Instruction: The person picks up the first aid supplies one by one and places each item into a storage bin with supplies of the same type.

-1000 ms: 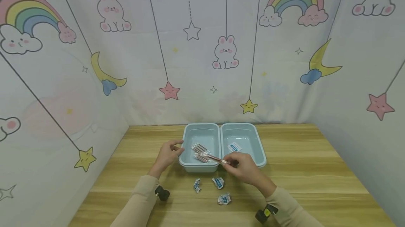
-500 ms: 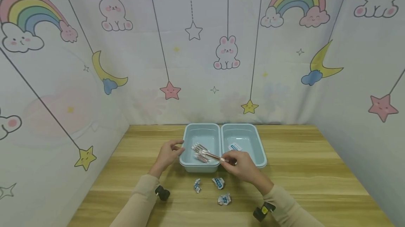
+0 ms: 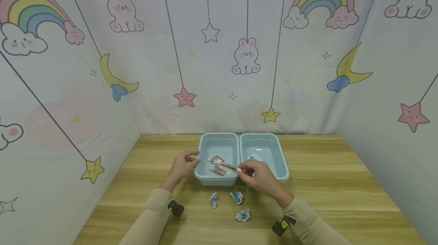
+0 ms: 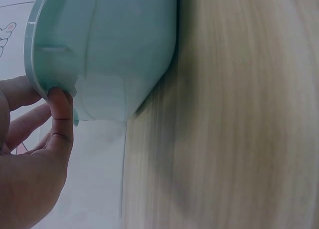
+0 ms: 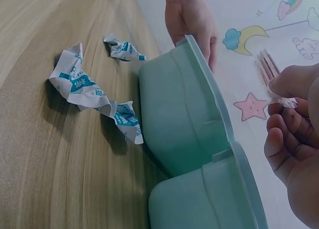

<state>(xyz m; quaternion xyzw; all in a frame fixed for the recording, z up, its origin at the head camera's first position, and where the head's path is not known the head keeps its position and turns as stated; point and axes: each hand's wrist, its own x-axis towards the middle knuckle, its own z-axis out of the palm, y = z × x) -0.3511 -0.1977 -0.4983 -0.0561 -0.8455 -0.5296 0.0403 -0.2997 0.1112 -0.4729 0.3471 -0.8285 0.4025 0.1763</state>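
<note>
My left hand pinches the left rim of the left light-blue plastic bin; in the left wrist view its thumb presses below the lip. Between thumb and fingers, my right hand holds a clear-wrapped pack of cotton swabs, thin reddish-brown sticks with white ends. The pack slants over the left bin's right rim, its far end above other swab packs lying inside. A flat white-and-blue packet lies in the right bin, partly hidden behind the right hand.
Three crumpled white-and-blue wrappers lie on the wooden table in front of the bins: one at left, one at middle, one nearer. A patterned cloth backdrop stands right behind the bins.
My right hand has shifted slightly left with the swab pack, covering more of the packet in the right bin. The left hand stays on the rim.
</note>
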